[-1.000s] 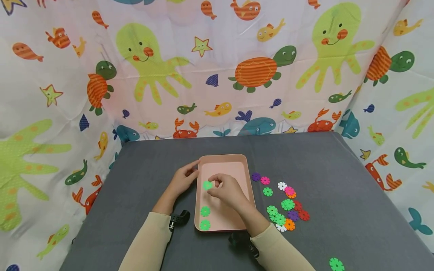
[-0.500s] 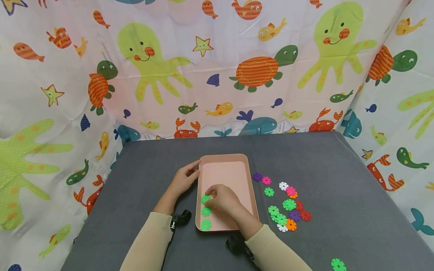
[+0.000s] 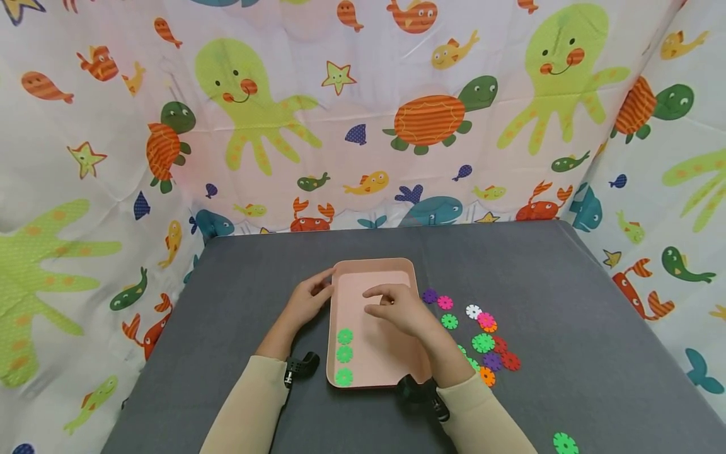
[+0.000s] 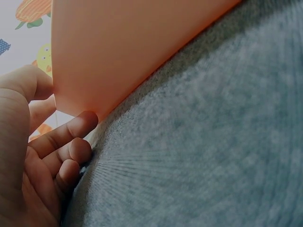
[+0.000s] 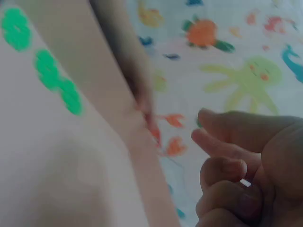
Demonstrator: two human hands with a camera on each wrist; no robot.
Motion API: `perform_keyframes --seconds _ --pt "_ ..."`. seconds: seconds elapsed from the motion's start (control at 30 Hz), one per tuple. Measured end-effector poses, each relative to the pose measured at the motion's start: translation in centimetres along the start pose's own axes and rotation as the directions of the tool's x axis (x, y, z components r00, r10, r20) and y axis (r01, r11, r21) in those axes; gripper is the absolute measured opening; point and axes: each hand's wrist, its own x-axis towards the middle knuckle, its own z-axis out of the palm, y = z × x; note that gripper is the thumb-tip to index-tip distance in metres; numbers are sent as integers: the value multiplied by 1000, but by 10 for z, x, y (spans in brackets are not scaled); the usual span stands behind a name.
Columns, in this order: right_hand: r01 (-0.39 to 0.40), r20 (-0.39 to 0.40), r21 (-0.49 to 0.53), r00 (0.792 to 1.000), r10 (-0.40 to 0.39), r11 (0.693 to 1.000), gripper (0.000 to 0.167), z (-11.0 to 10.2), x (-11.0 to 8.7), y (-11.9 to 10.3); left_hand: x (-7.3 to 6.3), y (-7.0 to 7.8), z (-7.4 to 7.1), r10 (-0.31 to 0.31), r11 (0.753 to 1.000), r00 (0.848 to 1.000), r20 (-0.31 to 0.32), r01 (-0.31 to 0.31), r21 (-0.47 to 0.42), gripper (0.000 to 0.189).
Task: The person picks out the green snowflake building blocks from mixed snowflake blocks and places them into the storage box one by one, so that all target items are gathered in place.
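Worktop [image 3: 244, 277] carries pink tray [image 3: 380, 277]. My left hand [image 3: 305, 306] touches its left edge; only left wrist shows a fingertip [image 4: 86, 122] at its lower corner. My right hand [image 3: 398, 309], thumb and forefinger apart above it, has since left the farthest of three green discs [image 3: 344, 354] inside.

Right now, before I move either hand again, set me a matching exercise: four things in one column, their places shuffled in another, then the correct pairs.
1. left hand
2. right hand
3. three green discs
4. stray green disc

A. above the tray
B. on the grey table, at the bottom of the head view
C. touching the tray's outer left side
D. lined up inside the tray

Pairs: 1-C, 2-A, 3-D, 4-B
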Motion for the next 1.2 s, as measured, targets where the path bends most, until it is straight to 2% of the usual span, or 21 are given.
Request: perform_keyframes --seconds 0.13,0.3,0.47,0.63,0.77,0.93,1.0,1.2 --pt "12 -25 4 1000 -12 1000 32 -30 -5 7 0 3 -1 4 1000 1000 1 -4 -3 45" --pt "18 -22 24 1000 -18 1000 37 -67 -15 26 -1 3 -1 -10 1000 1000 4 10 -4 45" --pt "-33 -27 50 999 34 998 44 -99 -26 48 -2 2 -1 -22 1000 1000 2 22 -8 44" --pt "-80 34 2 996 80 997 46 -121 -36 67 -1 0 -1 -28 1000 1000 0 28 -13 44" --pt "-141 107 13 985 139 990 42 -127 -41 80 -2 -1 -1 -19 1000 1000 2 19 -17 45" --pt "-246 167 40 957 237 968 39 -124 -42 96 -2 0 0 -17 1000 1000 0 17 -15 44" --pt "-267 163 21 952 260 963 40 -122 -41 100 -2 0 0 -18 1000 1000 0 18 -13 44" --pt "-314 86 -66 944 318 947 37 -116 -38 102 -1 1 0 -18 1000 1000 -1 18 -5 44"
